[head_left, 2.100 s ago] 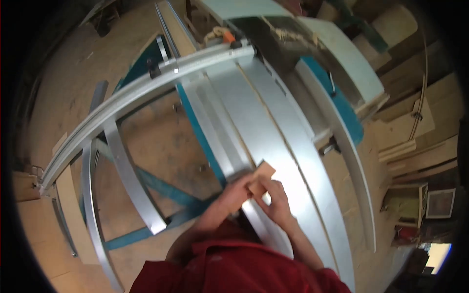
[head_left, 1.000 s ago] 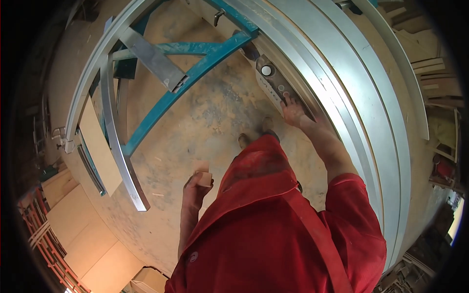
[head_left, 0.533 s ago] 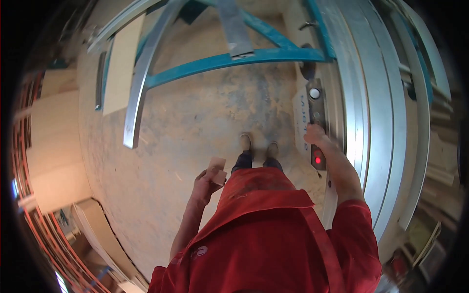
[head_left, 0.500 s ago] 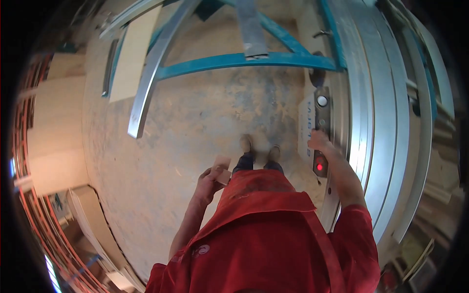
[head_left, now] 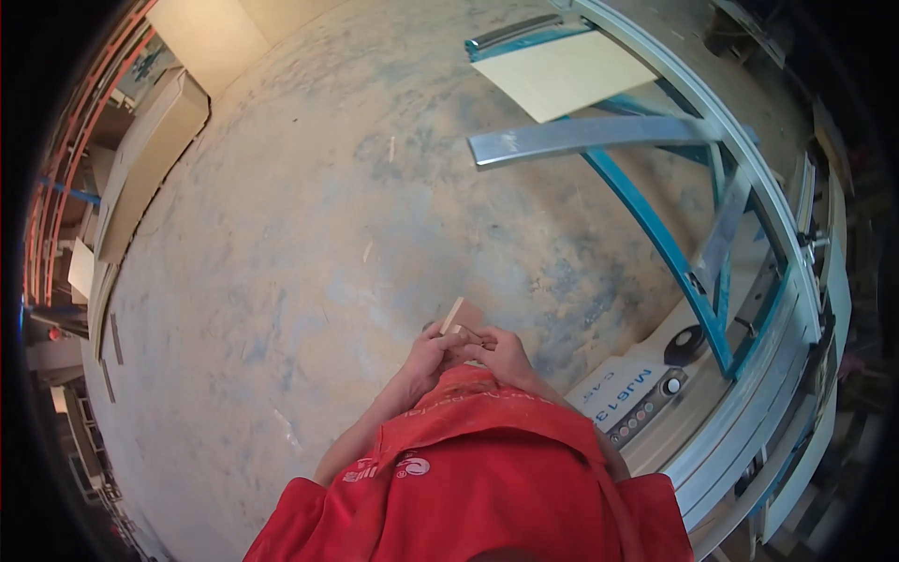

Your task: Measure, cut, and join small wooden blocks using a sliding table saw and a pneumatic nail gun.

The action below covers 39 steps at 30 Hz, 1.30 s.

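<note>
I see both hands meeting at chest height above dusty floor (head_left: 281,234) — left hand (head_left: 433,354) and right hand (head_left: 501,351) each pinch small wooden block (head_left: 462,318), fingers closed on it, block tilted up. Saw control panel (head_left: 646,405) just right of me; plywood sheet (head_left: 562,73) rests on blue-and-silver frame — well apart.

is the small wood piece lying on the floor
No, both hands, left hand and right hand, hold the small wood piece up in front of the red shirt.
</note>
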### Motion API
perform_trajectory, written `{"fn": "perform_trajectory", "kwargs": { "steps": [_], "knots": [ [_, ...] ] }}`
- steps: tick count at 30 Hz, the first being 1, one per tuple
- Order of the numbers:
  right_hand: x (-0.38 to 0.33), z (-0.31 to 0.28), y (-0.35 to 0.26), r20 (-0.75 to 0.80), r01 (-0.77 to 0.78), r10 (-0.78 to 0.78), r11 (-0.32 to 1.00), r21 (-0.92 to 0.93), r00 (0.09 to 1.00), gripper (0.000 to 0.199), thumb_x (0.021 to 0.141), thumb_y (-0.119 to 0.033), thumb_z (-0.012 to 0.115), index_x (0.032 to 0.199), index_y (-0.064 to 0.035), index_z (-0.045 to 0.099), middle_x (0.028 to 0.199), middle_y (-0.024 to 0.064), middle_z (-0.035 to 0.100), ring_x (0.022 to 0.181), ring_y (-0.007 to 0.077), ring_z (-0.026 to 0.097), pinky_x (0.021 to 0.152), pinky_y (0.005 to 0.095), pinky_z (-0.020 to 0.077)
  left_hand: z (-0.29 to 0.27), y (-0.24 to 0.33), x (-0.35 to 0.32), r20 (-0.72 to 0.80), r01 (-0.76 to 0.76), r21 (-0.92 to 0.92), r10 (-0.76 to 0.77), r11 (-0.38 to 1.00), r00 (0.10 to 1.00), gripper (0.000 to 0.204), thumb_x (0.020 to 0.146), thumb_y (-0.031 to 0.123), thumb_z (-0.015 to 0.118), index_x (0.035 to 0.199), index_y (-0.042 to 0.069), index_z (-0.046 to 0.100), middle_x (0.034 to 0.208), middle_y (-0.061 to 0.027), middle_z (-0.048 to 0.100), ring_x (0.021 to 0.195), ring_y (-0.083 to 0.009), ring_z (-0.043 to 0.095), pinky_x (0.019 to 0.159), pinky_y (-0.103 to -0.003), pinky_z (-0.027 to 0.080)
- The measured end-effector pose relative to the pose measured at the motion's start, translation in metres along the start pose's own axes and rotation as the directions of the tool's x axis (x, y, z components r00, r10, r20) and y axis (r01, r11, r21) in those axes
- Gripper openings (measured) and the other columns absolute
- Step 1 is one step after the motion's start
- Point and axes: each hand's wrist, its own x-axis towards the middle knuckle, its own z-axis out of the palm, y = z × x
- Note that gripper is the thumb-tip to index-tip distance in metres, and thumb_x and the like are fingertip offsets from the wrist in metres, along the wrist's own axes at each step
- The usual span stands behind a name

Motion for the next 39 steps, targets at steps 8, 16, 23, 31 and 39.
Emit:
{"fn": "perform_trajectory", "kwargs": {
  "steps": [8,16,23,31,39],
  "knots": [
    [0.077,0.069,-0.09,-0.044,0.11,-0.117,0.983,-0.145,0.992,0.023,0.081,-0.005,0.077,0.098,0.0019,0.063,0.09,0.0065,0.068,0.08,0.0127,0.064,0.068,0.0285,0.0523,-0.08,0.139,-0.002,0.321,0.128,-0.291,-0.029,0.948,0.946,0.04,0.096,0.02,0.056,0.132,0.002,0.051,0.122,-0.0151,0.063,0.109,-0.0284,0.064,0.098,-0.042,0.051],
    [0.144,0.143,-0.177,0.209,0.676,-0.766,0.362,-0.641,0.608,0.027,0.076,-0.001,0.078,0.1,-0.0008,0.066,0.098,0.011,0.064,0.085,0.0229,0.066,0.07,0.0303,0.052,-0.102,0.214,-0.02,0.266,-0.107,-0.484,0.263,0.868,0.927,0.042,0.098,0.019,0.054,0.135,-0.001,0.047,0.131,-0.0151,0.057,0.119,-0.0266,0.058,0.104,-0.04,0.048],
    [0.219,0.173,-0.192,0.243,0.709,-0.721,0.457,-0.538,0.649,0.028,0.076,-0.002,0.078,0.102,-0.0013,0.068,0.099,0.0114,0.064,0.085,0.0254,0.066,0.072,0.0321,0.0528,-0.139,0.283,-0.007,0.253,-0.203,-0.409,0.325,0.889,0.911,0.05,0.097,0.015,0.056,0.143,0.0,0.041,0.132,-0.0125,0.057,0.121,-0.0231,0.057,0.103,-0.036,0.049],
    [0.336,0.175,-0.234,0.311,0.698,-0.63,0.588,-0.408,0.712,0.028,0.078,-0.007,0.077,0.103,-0.0018,0.064,0.096,0.0128,0.063,0.081,0.0288,0.065,0.069,0.0354,0.053,-0.156,0.375,0.064,0.187,-0.175,-0.35,0.252,0.92,0.95,0.054,0.097,0.014,0.057,0.146,0.001,0.036,0.129,-0.0154,0.058,0.114,-0.023,0.061,0.097,-0.034,0.053],
    [0.453,0.167,-0.291,0.435,0.639,-0.471,0.626,-0.448,0.767,0.029,0.077,-0.012,0.079,0.098,-0.0024,0.06,0.086,0.0128,0.062,0.075,0.0287,0.063,0.065,0.036,0.0506,-0.151,0.481,0.116,0.179,-0.075,-0.361,0.148,0.929,0.973,0.051,0.096,0.014,0.057,0.142,0.002,0.039,0.124,-0.017,0.061,0.108,-0.0234,0.065,0.094,-0.034,0.054]
  ]
}}
